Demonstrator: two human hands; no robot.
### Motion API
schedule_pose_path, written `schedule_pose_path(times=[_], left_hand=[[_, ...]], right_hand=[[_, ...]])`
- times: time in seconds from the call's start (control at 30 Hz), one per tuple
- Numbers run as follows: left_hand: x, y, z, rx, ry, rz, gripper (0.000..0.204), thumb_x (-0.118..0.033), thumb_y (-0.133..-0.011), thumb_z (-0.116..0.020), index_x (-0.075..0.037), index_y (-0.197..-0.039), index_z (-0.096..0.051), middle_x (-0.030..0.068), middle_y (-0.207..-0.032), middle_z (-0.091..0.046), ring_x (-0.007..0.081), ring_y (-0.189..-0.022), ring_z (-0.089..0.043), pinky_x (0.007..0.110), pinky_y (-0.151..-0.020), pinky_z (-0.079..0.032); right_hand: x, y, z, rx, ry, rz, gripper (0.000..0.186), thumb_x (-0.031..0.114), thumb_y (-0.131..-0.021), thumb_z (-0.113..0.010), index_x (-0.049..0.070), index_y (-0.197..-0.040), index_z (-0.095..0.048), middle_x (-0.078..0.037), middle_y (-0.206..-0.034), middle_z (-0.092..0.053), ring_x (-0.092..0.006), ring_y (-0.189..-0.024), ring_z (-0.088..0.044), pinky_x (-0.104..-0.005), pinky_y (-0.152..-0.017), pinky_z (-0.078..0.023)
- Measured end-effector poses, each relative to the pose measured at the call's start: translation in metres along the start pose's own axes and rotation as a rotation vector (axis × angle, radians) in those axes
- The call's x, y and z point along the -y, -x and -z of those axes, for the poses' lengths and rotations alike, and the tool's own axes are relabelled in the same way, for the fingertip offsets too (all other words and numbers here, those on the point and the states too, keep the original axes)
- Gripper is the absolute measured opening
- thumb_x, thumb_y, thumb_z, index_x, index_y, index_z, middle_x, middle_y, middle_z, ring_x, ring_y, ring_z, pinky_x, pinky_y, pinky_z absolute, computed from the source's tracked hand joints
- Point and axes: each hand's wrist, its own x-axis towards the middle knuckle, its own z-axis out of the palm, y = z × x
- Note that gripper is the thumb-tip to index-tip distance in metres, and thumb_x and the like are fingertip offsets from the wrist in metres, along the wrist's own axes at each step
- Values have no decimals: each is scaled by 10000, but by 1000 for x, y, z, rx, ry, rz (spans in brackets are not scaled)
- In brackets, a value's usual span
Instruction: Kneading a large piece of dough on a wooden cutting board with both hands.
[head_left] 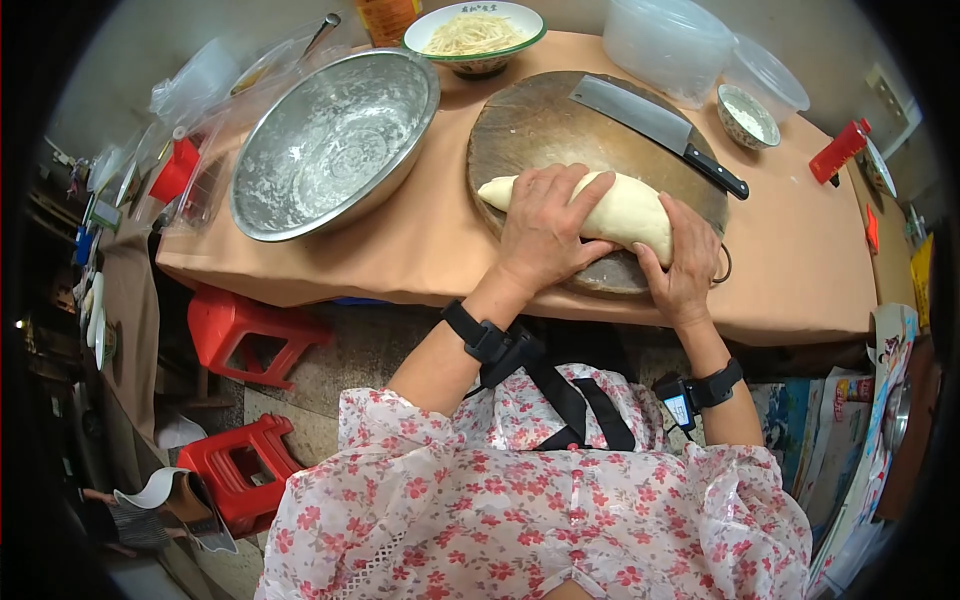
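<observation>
A long pale roll of dough [625, 208] lies across a round wooden chopping board [530, 125]. My left hand [545, 228] presses flat on the middle of the roll, fingers spread. Over the roll's right end my right hand [687, 262] rests, fingers curled on the dough. A cleaver [655, 122] with a black handle lies on the far side of the board, blade pointing left.
A large floured steel bowl [330, 140] sits left of the board. Behind are a bowl of pale shreds [476, 32], clear plastic tubs [668, 45] and a small bowl of white powder [748, 116]. Red stools [240, 335] stand under the tan-covered table [800, 260].
</observation>
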Motion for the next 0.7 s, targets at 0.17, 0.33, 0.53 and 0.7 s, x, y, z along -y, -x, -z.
schedule_pose_path(times=[0.17,0.33,0.53,0.7], left_hand=[[-1,-1,-1,-24,16,-15,759,-340,-562,-871,-153,-1246,-600,92,-1172,-582,290,-1097,-562,451,-972,-392],[-1,-1,0,-21,16,-16,766,-332,-557,-872,-150,-1249,-598,93,-1171,-581,291,-1095,-560,451,-972,-391],[-1,-1,0,17,7,-4,756,-338,-582,-858,-152,-1267,-599,84,-1201,-593,277,-1127,-565,440,-982,-383],[-1,-1,1,-23,0,-22,774,-318,-557,-872,-150,-1258,-592,94,-1168,-574,291,-1094,-559,449,-970,-390]], right_hand=[[0,1,-1,-17,-5,-2,625,418,-808,-704,95,-1324,-564,-122,-1232,-610,-297,-1129,-563,-428,-959,-369],[0,2,-1,-17,10,-6,627,431,-810,-701,96,-1322,-566,-119,-1227,-610,-295,-1129,-563,-426,-960,-369],[0,2,-1,-21,12,-7,625,434,-813,-697,95,-1321,-564,-119,-1225,-609,-294,-1129,-562,-428,-962,-368],[1,1,-1,-30,-6,4,618,431,-816,-693,92,-1316,-565,-118,-1225,-609,-294,-1125,-562,-428,-959,-368]])
